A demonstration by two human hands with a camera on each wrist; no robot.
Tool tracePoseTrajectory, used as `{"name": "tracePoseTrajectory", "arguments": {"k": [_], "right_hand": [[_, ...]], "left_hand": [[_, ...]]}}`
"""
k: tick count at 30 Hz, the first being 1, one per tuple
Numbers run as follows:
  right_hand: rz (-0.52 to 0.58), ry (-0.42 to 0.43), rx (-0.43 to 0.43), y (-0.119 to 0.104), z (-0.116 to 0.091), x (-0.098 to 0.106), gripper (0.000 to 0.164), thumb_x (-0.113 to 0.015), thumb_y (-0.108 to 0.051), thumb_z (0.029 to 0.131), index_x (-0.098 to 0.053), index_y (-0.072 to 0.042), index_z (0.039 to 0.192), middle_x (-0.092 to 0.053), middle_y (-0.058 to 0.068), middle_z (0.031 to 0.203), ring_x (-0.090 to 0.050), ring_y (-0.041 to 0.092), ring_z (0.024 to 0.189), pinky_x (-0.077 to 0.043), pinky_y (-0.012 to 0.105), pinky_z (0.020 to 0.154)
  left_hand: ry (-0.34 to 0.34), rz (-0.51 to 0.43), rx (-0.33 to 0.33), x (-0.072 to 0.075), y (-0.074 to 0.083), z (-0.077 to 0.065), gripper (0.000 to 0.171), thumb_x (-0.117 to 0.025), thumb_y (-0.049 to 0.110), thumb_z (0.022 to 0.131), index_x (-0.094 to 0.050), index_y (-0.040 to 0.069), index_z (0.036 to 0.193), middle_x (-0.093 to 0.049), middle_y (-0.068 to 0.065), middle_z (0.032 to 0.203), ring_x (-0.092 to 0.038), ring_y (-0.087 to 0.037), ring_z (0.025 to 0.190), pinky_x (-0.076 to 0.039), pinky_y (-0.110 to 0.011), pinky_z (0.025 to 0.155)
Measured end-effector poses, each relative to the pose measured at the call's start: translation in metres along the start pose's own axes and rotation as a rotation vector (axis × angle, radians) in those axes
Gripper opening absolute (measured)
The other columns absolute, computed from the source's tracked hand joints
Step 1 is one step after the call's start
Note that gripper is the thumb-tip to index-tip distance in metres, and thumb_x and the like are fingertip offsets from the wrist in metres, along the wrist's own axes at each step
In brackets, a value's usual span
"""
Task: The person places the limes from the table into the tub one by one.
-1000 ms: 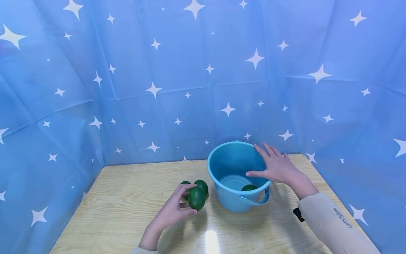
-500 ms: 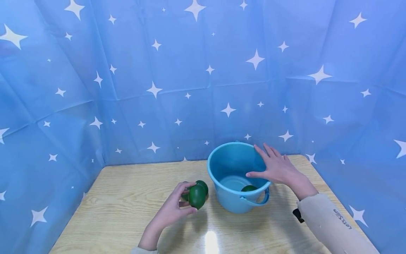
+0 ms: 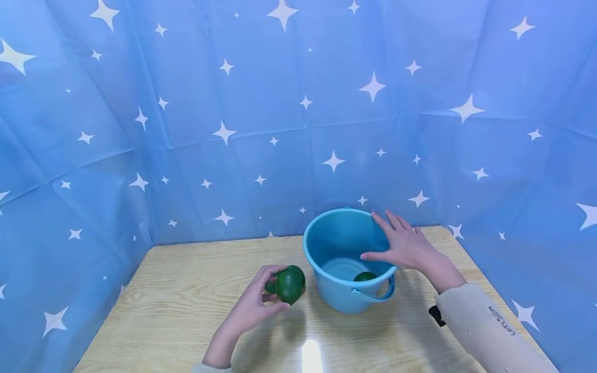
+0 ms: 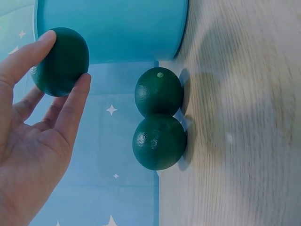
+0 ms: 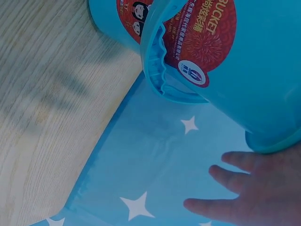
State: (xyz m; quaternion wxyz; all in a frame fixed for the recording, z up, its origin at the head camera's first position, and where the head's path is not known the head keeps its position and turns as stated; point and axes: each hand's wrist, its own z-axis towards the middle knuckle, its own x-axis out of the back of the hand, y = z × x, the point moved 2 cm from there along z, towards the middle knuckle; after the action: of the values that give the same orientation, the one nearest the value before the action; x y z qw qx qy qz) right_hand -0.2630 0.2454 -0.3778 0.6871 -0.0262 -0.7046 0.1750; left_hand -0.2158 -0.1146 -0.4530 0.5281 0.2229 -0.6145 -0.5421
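Note:
My left hand [image 3: 254, 305] pinches a dark green lime [image 3: 290, 285] between thumb and fingertips, just left of the blue bucket [image 3: 340, 295]. Seen from the left wrist, that lime is raised off the table, with its skin smooth and shiny. Two more limes, a nearer one [image 4: 159, 142] and one closer to the bucket [image 4: 159, 92], sit side by side on the table; the head view mostly hides them behind the held one. Inside the bucket lies another lime [image 3: 365, 276]. My right hand [image 3: 410, 246] rests at the bucket's right rim, fingers spread and thumb over the opening.
The bucket's handle [image 3: 380, 298] hangs down at its front right, and a red label [image 4: 61, 9] is not visible from the left; it shows on the bucket wall [image 5: 207, 37] in the right wrist view. Blue star-patterned cloth [image 3: 261, 155] surrounds the wooden table [image 3: 186, 290].
The lime in my left hand has risen very slightly, with its grip kept. My right hand and the bucket hold their places.

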Motion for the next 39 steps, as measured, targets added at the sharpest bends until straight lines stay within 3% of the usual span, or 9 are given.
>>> {"name": "tracePoseTrajectory", "arguments": {"k": [25, 39], "right_hand": [[-0.006, -0.002, 0.011, -0.001, -0.001, 0.003, 0.114, -0.067, -0.072, 0.077, -0.019, -0.01, 0.16, -0.016, 0.033, 0.161, -0.02, 0.058, 0.143, -0.023, 0.083, 0.106], [-0.003, -0.01, 0.012, -0.001, -0.001, 0.002, 0.114, -0.067, -0.073, 0.077, -0.018, -0.01, 0.16, -0.015, 0.033, 0.161, -0.02, 0.059, 0.143, -0.023, 0.083, 0.106]], "left_hand": [[0.046, -0.039, 0.008, 0.004, 0.019, 0.006, 0.074, -0.083, 0.012, 0.081, -0.046, 0.025, 0.144, -0.045, -0.004, 0.142, -0.052, -0.035, 0.131, -0.059, -0.034, 0.095], [0.04, -0.044, -0.018, 0.009, 0.025, 0.008, 0.076, -0.082, 0.011, 0.081, -0.045, 0.019, 0.146, -0.043, -0.006, 0.145, -0.049, -0.039, 0.134, -0.059, -0.035, 0.096]]}}
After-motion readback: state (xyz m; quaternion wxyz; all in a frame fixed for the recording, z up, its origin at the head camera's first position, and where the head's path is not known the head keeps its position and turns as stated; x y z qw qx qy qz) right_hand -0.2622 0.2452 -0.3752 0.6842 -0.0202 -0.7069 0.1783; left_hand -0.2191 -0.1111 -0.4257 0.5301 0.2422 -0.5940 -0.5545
